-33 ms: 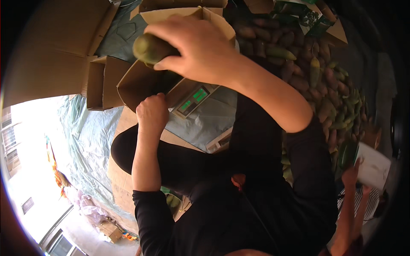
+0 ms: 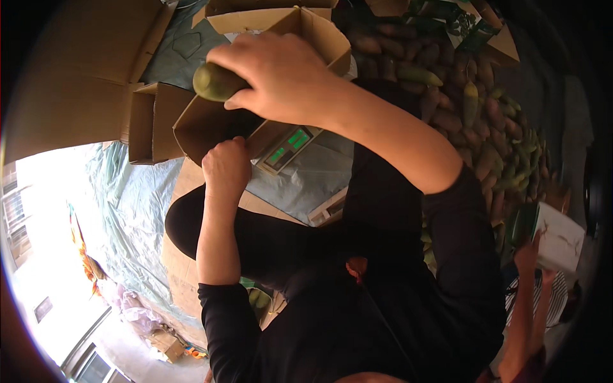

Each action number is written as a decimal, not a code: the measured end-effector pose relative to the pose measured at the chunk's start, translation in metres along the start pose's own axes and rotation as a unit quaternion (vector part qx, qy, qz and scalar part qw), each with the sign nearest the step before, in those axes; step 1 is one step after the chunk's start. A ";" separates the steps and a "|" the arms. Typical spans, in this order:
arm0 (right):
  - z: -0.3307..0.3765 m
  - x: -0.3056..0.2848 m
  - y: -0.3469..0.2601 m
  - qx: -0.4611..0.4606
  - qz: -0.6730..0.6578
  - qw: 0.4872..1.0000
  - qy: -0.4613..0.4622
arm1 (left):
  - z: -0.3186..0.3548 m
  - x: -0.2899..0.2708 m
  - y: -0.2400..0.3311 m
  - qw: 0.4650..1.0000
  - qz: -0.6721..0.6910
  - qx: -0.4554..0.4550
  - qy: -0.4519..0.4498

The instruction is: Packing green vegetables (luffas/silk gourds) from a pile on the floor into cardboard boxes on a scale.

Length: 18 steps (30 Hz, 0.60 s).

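Note:
My right hand [image 2: 274, 76] is closed round a thick green radish [image 2: 217, 82], holding it over an open cardboard box [image 2: 191, 127]. The radish's blunt, rounded end points left; its other end is hidden in my palm. My left hand [image 2: 227, 166] grips the near edge of that same box, with the fingertips out of sight behind the wall. Little of the box's dark inside shows. Right beside it, a scale [image 2: 281, 150] with a lit green display sits partly under the box.
More open boxes [image 2: 153, 124] stand at the left, with another carton [image 2: 319, 38] at the far side. A large heap of radishes [image 2: 472, 121] fills the right. At the lower right, another person's hands [image 2: 527, 255] hold a white box [image 2: 559, 239].
My right hand has shifted slightly left and down with the radish. My left hand keeps its grip on the box. The other person's white box has risen a little.

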State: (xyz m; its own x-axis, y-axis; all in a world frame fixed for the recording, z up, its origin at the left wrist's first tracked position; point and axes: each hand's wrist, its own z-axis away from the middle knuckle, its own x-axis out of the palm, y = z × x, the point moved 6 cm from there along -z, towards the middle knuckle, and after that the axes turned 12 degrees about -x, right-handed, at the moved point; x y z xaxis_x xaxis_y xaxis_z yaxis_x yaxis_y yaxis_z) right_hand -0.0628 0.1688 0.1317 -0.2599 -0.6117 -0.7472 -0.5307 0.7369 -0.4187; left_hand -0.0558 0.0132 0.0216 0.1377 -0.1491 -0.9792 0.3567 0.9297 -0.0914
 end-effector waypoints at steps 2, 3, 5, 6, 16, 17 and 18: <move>0.001 0.031 0.004 0.006 0.044 0.998 -0.043 | 0.000 0.000 0.000 1.000 0.004 0.004 0.004; 0.003 0.036 0.005 0.004 0.034 0.998 -0.043 | 0.000 -0.003 0.000 1.000 0.013 -0.004 0.006; 0.006 0.035 0.012 0.020 -0.041 0.998 -0.044 | 0.001 -0.006 -0.003 0.999 0.028 -0.017 0.002; 0.010 0.020 0.014 0.032 -0.052 0.998 -0.016 | 0.002 -0.005 -0.003 0.999 0.029 -0.014 0.000; 0.168 -0.079 0.132 0.269 -0.111 0.943 0.160 | 0.000 -0.020 0.010 0.994 0.108 -0.031 -0.006; 0.192 -0.079 0.140 0.303 -0.081 0.937 0.151 | -0.001 -0.017 0.006 0.994 0.101 -0.034 -0.003; 0.216 -0.078 0.147 0.335 -0.052 0.930 0.143 | -0.002 -0.016 0.001 0.995 0.092 -0.039 0.001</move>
State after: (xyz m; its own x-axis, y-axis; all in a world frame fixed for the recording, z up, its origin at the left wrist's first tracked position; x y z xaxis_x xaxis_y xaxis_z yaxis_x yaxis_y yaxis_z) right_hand 0.0537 0.3871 0.0174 -0.4903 -0.6708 -0.5564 0.0321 0.6241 -0.7807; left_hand -0.0598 0.0172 0.0364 0.1929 0.0266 -0.9809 0.2531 0.9644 0.0759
